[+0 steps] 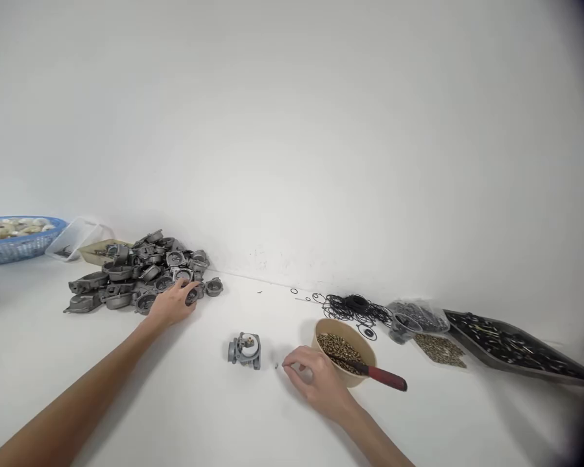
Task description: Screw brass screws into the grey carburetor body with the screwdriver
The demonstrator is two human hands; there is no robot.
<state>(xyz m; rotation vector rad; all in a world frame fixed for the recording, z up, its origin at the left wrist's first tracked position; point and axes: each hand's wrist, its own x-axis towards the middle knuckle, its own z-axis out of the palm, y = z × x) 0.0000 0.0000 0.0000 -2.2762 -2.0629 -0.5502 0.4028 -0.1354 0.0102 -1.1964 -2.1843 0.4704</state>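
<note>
Left hand [172, 305] reaches into the heap of grey cast-metal housings [141, 275] — its grip is hidden; right hand [316, 379] pinches something tiny — unreadable — beside the brown paper bowl [365, 353].

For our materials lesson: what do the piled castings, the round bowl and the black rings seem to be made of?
Piled castings, touched by the left hand: probably cast metal, dull grey, matte.
Round bowl, beside the right hand: likely paper or card, plain tan wall.
Black rings: possibly rubber, thin, matte black loops.

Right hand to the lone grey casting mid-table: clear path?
Probably yes. The right hand rests on the table just right of the lone casting; only bare white table and a tiny loose part lie between.
</note>
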